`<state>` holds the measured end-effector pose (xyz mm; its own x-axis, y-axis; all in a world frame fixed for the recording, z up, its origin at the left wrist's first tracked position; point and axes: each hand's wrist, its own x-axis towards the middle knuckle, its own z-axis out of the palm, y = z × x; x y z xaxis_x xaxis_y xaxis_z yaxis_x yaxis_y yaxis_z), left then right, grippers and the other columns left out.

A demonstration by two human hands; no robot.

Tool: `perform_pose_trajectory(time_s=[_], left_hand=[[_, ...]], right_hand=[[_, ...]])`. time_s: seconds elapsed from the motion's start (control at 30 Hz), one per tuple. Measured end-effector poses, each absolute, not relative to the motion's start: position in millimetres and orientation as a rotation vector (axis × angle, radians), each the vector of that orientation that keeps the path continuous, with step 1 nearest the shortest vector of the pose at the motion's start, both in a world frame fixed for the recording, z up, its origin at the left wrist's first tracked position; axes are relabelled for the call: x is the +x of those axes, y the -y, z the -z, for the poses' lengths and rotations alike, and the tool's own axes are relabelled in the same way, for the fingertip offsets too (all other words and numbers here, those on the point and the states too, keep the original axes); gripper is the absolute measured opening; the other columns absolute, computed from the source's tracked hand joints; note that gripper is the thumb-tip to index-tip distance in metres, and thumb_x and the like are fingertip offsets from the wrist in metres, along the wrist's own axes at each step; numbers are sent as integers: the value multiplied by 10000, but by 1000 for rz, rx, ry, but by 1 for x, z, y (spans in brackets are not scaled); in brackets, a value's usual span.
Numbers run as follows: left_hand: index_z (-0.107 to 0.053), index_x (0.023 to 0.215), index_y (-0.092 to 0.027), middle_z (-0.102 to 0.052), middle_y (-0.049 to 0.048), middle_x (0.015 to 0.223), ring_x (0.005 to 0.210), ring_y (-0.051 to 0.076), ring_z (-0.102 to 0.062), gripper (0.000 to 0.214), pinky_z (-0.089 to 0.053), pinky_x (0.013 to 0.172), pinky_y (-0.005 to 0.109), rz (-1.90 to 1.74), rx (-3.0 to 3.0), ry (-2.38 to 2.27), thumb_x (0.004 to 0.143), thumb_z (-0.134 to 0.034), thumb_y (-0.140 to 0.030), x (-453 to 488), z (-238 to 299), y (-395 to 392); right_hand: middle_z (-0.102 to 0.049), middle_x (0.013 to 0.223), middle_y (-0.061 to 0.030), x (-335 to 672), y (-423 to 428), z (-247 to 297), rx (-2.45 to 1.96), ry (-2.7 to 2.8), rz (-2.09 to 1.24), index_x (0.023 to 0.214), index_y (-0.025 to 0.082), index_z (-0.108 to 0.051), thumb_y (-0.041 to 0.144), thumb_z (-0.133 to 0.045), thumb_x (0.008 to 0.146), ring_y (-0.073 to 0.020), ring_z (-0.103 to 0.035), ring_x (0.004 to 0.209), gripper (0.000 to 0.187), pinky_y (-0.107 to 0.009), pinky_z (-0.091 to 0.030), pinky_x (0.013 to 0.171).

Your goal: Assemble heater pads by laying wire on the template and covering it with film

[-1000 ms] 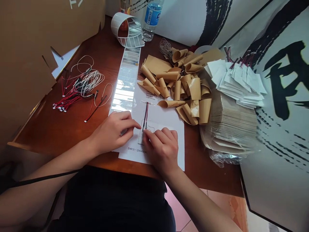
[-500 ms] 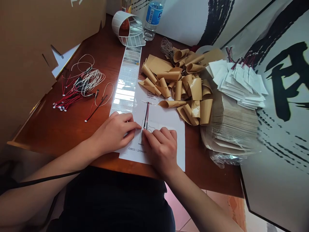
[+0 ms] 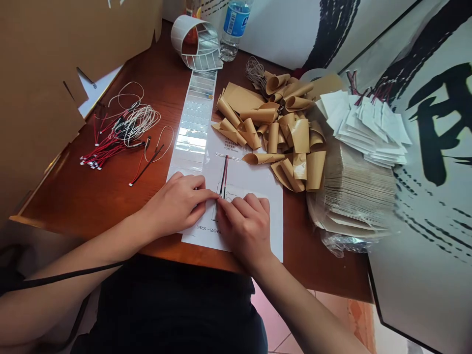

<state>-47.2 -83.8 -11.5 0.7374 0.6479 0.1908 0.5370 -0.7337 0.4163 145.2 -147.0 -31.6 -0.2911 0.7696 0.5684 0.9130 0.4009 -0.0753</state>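
A short wire lead (image 3: 224, 172) with a red and a black strand lies on a printed white sheet (image 3: 275, 241). Its upper end sits by a clear strip (image 3: 227, 157) on the paper. My left hand (image 3: 182, 201) rests on the sheet, its index finger stretched to the lower end of the lead, with the thumb apart. From the other side, my right hand (image 3: 245, 221) is closed, its index finger and hidden thumb at that same end. The fingertips of both hands nearly meet and cover the lead's tip.
Loose wire leads (image 3: 125, 132) lie left. A label strip (image 3: 191, 128) runs from a roll (image 3: 195, 44) beside a water bottle (image 3: 235, 29). Curled brown papers (image 3: 291, 132) pile up behind the sheet. Right stand stacked cards (image 3: 361, 191) under white packets (image 3: 368, 128).
My left index finger has slid slightly right, closer to my right fingertips at the lead's lower end. My right hand has hardly moved.
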Motion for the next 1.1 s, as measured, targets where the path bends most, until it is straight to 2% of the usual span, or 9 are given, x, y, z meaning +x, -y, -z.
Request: perform_pose_trajectory(time_s=[0.43,0.8,1.1], left_hand=[[-777,1118,-229,-608,26,831,785,181,-578,338,-358,729,327,-531,2746,-924,944,-509,-119,-45,13,83],[-788,1096,-203,-608,27,814,765,167,-574,302,-353,725,324,-630,2735,-873,982,-512,-157,-46,15,83],[-756,1173,-215,-632,33,871,830,170,-615,327,-352,752,324,-505,2786,-860,972,-507,-145,-43,17,84]], right_hand=[[-590,633,-4,147,151,23,-1372,2194,208,949,141,-747,165,-592,945,-183,-415,698,157,-364,-285,693],[-586,614,9,149,151,24,-1335,2153,133,931,154,-752,145,-615,914,-178,-424,695,138,-362,-295,694],[-577,608,19,152,153,25,-1363,2037,45,773,197,-681,136,-604,908,-162,-442,678,167,-348,-314,719]])
